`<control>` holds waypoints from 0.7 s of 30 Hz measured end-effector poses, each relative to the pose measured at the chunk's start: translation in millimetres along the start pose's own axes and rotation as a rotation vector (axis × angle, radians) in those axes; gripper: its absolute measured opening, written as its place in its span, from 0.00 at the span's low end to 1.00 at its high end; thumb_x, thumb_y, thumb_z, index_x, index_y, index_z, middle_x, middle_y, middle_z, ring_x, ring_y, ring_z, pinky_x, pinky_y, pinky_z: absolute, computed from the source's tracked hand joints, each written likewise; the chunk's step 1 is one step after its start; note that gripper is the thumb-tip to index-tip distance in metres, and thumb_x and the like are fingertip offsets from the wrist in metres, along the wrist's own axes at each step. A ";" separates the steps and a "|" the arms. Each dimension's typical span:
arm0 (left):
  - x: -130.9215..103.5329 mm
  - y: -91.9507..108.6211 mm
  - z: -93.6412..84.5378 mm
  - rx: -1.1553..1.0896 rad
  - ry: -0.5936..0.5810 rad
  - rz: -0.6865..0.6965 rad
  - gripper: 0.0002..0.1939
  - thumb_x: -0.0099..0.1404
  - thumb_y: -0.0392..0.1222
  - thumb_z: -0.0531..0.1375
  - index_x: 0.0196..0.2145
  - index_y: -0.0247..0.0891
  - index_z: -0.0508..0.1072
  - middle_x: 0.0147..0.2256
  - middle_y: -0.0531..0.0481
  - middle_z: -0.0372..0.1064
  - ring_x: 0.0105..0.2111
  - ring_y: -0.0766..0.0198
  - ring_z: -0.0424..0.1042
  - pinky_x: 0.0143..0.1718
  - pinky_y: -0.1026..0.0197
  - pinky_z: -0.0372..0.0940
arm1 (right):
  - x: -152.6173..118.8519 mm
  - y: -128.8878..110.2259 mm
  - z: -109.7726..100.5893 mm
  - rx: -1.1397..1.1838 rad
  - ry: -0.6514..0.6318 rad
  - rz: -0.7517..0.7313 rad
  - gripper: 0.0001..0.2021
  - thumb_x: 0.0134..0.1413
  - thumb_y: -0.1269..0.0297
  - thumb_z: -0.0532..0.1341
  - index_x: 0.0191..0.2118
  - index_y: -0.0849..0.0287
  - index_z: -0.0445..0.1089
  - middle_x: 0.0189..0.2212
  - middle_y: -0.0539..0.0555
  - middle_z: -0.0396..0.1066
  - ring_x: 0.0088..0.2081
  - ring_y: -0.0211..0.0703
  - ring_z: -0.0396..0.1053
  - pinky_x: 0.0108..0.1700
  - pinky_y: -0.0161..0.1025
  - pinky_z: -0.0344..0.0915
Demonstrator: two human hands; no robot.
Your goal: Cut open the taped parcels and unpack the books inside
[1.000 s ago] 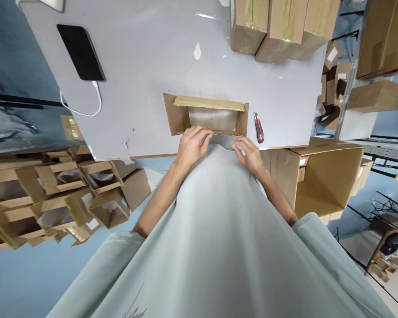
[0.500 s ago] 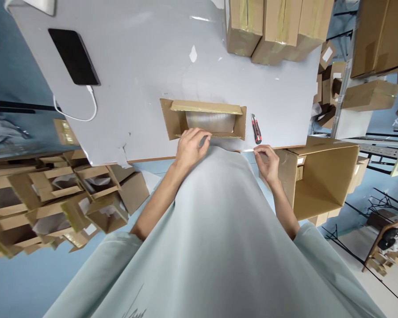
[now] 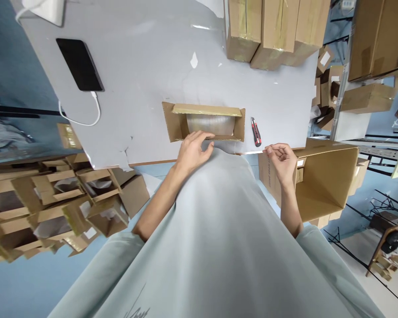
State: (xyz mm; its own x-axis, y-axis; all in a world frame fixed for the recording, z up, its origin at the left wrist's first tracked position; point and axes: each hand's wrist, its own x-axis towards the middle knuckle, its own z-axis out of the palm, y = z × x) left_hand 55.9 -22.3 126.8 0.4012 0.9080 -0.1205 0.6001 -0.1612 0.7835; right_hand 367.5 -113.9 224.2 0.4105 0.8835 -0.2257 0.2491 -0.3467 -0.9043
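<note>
A small open cardboard box (image 3: pixel 204 109) lies near the table's front edge, with clear plastic wrap (image 3: pixel 210 123) inside. My left hand (image 3: pixel 194 152) rests at the box's near rim, fingers stretched and thumb apart from them. Further right, past the table edge, my right hand (image 3: pixel 281 162) has thumb and forefinger pinched together. A thin pale line runs along the table edge towards those fingertips; whether they hold it, I cannot make out. Between the box and my right hand lies a red and black utility knife (image 3: pixel 256 131), touched by neither hand.
Several taped cartons (image 3: pixel 272 33) stand at the back right of the table (image 3: pixel 135 79). A phone (image 3: pixel 80 65) with a white cable lies at the left. A big open carton (image 3: pixel 325 181) stands right of the table, and several opened boxes (image 3: pixel 53 203) are piled at lower left.
My right hand has moved to the right, away from the box, still pinched. My left hand stays at the box's rim, its thumb shifted slightly. The view has shifted a little.
</note>
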 end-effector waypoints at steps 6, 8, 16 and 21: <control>17.9 31.5 0.1 0.000 -0.139 0.124 0.20 0.81 0.45 0.59 0.65 0.47 0.79 0.58 0.42 0.80 0.57 0.45 0.79 0.63 0.43 0.73 | 10.1 14.1 31.4 -0.047 -0.225 0.066 0.17 0.64 0.43 0.75 0.44 0.49 0.79 0.44 0.54 0.85 0.46 0.49 0.87 0.51 0.48 0.85; 25.5 35.8 4.6 0.005 -0.191 0.128 0.20 0.81 0.42 0.58 0.66 0.46 0.79 0.60 0.42 0.80 0.59 0.46 0.79 0.65 0.44 0.73 | 13.5 26.2 43.3 -0.056 -0.302 0.101 0.20 0.61 0.39 0.77 0.43 0.49 0.81 0.49 0.55 0.85 0.51 0.50 0.86 0.53 0.48 0.85; 28.0 26.9 22.8 -0.052 -0.190 0.098 0.20 0.81 0.39 0.56 0.62 0.43 0.81 0.56 0.43 0.82 0.57 0.49 0.81 0.61 0.48 0.76 | 9.2 60.4 103.0 0.254 -0.203 0.324 0.24 0.49 0.39 0.82 0.36 0.50 0.76 0.49 0.56 0.87 0.57 0.55 0.84 0.64 0.52 0.81; 26.0 20.6 30.5 -0.064 -0.172 0.106 0.19 0.80 0.37 0.57 0.60 0.42 0.83 0.54 0.43 0.84 0.55 0.51 0.82 0.61 0.50 0.76 | 7.3 59.1 110.4 0.509 -0.216 0.519 0.27 0.47 0.47 0.85 0.34 0.49 0.67 0.49 0.53 0.88 0.57 0.53 0.86 0.64 0.52 0.81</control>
State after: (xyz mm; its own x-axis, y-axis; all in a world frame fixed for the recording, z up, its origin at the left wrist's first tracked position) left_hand 99.9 -13.8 121.1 0.5750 0.8072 -0.1333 0.5054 -0.2224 0.8337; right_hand 288.4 -93.1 129.0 0.1710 0.7067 -0.6866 -0.3864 -0.5929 -0.7065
